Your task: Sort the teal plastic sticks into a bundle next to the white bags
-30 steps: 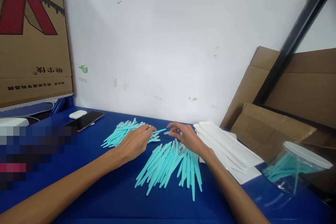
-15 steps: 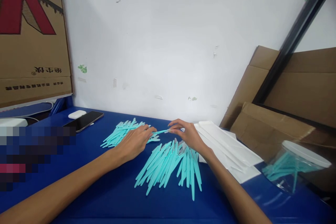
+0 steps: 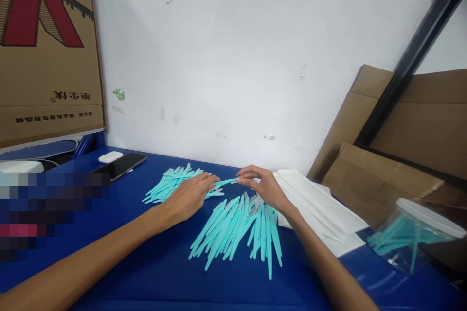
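A slim turquoise eyebrow razor [image 3: 225, 182] is stretched between my hands, just above the blue table. My left hand [image 3: 191, 192] grips its handle end, fingers closed. At the other end, my right hand [image 3: 260, 184] pinches the pale blade or cap tip between thumb and fingers. Behind my left hand lies a loose pile of similar razors [image 3: 166, 184], partly covered by that hand. Nearer to me, a fanned pile of razors [image 3: 222, 228] has its pale tips pointing away. A smaller fan of razors [image 3: 266, 238] lies beside it, below my right hand.
White bags or sheets [image 3: 314, 209] lie right of my right hand. A clear jar [image 3: 404, 238] with a white lid, lying tilted, holds more razors. A phone [image 3: 124, 165] and white case [image 3: 110, 157] sit back left. Cardboard [image 3: 383, 175] leans at right; the wall [image 3: 226, 58] stands behind.
The whole view has shifted a little, so things appear slightly further right. Both hands keep their hold on the eyebrow razor, and the piles look unchanged.
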`<state>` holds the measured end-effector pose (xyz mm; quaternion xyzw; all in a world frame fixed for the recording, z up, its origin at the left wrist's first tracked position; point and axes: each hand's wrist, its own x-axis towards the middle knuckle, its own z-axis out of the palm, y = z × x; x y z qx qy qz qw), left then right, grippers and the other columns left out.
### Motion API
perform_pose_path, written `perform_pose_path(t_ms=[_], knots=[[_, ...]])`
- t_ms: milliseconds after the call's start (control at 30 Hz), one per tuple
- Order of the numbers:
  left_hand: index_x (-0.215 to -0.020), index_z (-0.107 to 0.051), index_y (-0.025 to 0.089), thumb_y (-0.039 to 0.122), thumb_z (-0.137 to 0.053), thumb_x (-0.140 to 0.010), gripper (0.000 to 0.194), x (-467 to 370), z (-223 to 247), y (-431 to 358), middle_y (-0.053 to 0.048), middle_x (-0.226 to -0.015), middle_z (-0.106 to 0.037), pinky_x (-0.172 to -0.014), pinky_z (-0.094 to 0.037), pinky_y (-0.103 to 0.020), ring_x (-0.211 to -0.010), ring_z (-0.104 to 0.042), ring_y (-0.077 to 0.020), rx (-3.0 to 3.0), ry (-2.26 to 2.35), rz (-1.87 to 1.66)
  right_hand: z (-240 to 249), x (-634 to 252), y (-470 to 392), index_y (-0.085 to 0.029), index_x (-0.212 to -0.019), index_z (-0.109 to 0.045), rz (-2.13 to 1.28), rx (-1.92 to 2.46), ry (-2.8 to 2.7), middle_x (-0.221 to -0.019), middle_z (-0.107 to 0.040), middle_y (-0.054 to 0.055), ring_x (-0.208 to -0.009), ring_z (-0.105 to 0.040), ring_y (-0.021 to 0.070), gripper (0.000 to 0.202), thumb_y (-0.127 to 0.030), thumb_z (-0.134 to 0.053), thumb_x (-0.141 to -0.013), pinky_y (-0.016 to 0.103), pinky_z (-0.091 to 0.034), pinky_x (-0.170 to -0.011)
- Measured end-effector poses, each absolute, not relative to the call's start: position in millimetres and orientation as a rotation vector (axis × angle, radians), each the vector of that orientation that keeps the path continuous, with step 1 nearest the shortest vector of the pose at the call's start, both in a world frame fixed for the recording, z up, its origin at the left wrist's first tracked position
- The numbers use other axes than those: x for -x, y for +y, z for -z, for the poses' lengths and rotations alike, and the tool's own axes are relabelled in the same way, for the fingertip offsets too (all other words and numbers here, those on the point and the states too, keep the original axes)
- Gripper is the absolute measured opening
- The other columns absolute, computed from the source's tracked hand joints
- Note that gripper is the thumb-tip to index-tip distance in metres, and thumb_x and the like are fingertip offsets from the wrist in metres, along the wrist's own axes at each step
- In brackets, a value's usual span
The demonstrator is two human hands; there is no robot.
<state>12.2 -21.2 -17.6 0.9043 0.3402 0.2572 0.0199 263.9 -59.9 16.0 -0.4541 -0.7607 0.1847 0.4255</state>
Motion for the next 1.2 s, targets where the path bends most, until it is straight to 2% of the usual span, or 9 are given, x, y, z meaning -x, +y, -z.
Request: perform_pose_path(t_ms=[200, 333, 533, 700, 833, 900, 1000, 1133, 1200], knots=[[-0.125, -0.054, 0.025, 0.039, -0.025, -0.103, 0.040, -11.8, 16.8, -21.8, -0.007, -0.119, -0.064, -0.088, -0.048, -0.038, -0.109, -0.060, -0.0246, -2.753, 1.031, -0.827, -13.3, -265.7, -56.7, -0.021, -0.102, -0.065, -0.563, 1.108, -1.858, -0.095, -0.075, 0.006, -0.094, -0.070, 0.0224, 0.027, -0.042, -0.065, -0.086, 0.036, -0.051, -0.089], [-0.126, -0.055, 0.026, 0.038, -0.025, -0.102, 0.040, -12.8, 15.3, -24.3, -0.006, -0.122, -0.064, -0.091, -0.048, -0.037, -0.114, -0.057, -0.0239, -2.710, 1.003, -0.845, -11.7, -269.1, -53.6, -0.020, -0.102, -0.064, -0.668, 1.080, -1.798, -0.092, -0.075, 0.006, -0.089, -0.070, 0.0219, 0.030, -0.044, -0.067, -0.084, 0.036, -0.053, -0.084], [-0.124, -0.059, 0.025, 0.036, -0.026, -0.102, 0.041, -15.5, 15.6, -27.8, -0.006, -0.117, -0.065, -0.088, -0.048, -0.035, -0.105, -0.060, -0.0218, -2.747, 0.968, -0.851, -12.6, -260.8, -58.6, -0.021, -0.101, -0.066, -0.591, 1.119, -1.874, -0.091, -0.075, 0.004, -0.090, -0.071, 0.0219, 0.027, -0.043, -0.067, -0.084, 0.034, -0.052, -0.084], [-0.125, -0.059, 0.024, 0.032, -0.026, -0.103, 0.041, -14.3, 13.2, -30.7, -0.006, -0.103, -0.064, -0.070, -0.047, -0.030, -0.084, -0.062, -0.0186, -2.822, 0.965, -0.830, -5.8, -240.5, -63.4, -0.022, -0.095, -0.069, -0.515, 1.083, -1.915, -0.092, -0.075, 0.003, -0.089, -0.071, 0.0200, 0.021, -0.041, -0.066, -0.086, 0.032, -0.053, -0.084], [-0.125, -0.059, 0.023, 0.032, -0.025, -0.103, 0.041, -16.3, 11.9, -32.1, -0.007, -0.103, -0.064, -0.070, -0.047, -0.030, -0.083, -0.061, -0.0184, -2.875, 0.973, -0.851, -5.0, -237.6, -63.0, -0.023, -0.100, -0.067, -0.496, 1.090, -1.934, -0.093, -0.075, 0.003, -0.088, -0.071, 0.0199, 0.023, -0.042, -0.064, -0.087, 0.032, -0.054, -0.083], [-0.124, -0.059, 0.023, 0.032, -0.027, -0.102, 0.039, -17.8, 12.1, -30.4, -0.007, -0.104, -0.065, -0.074, -0.048, -0.032, -0.087, -0.061, -0.0195, -2.890, 1.008, -0.887, -6.3, -242.7, -61.4, -0.024, -0.107, -0.065, -0.420, 1.142, -1.971, -0.096, -0.074, 0.003, -0.090, -0.070, 0.0196, 0.026, -0.042, -0.061, -0.089, 0.032, -0.053, -0.082], [-0.119, -0.062, 0.021, 0.029, -0.032, -0.100, 0.036, -15.7, 12.1, -22.7, -0.010, -0.103, -0.067, -0.082, -0.047, -0.038, -0.095, -0.059, -0.0238, -2.938, 1.134, -0.936, -7.7, -256.9, -57.7, -0.027, -0.112, -0.063, -0.125, 1.316, -2.042, -0.103, -0.073, 0.002, -0.092, -0.068, 0.0189, 0.025, -0.040, -0.052, -0.095, 0.031, -0.050, -0.081], [-0.114, -0.065, 0.014, 0.022, -0.035, -0.096, 0.036, -4.8, 10.9, -8.5, -0.015, -0.088, -0.068, -0.078, -0.045, -0.044, -0.094, -0.055, -0.0313, -3.012, 1.395, -0.776, -7.0, -282.1, -50.3, -0.024, -0.104, -0.067, 0.240, 1.551, -2.140, -0.102, -0.073, 0.003, -0.090, -0.067, 0.0196, 0.023, -0.033, -0.047, -0.098, 0.030, -0.046, -0.078], [-0.114, -0.064, 0.012, 0.021, -0.036, -0.094, 0.036, -1.0, 9.3, -5.9, -0.018, -0.091, -0.066, -0.077, -0.044, -0.045, -0.096, -0.053, -0.0335, -3.017, 1.474, -0.755, -6.0, -293.6, -46.4, -0.023, -0.099, -0.069, 0.334, 1.639, -2.184, -0.098, -0.074, 0.004, -0.090, -0.066, 0.0209, 0.022, -0.031, -0.049, -0.097, 0.031, -0.044, -0.079]])
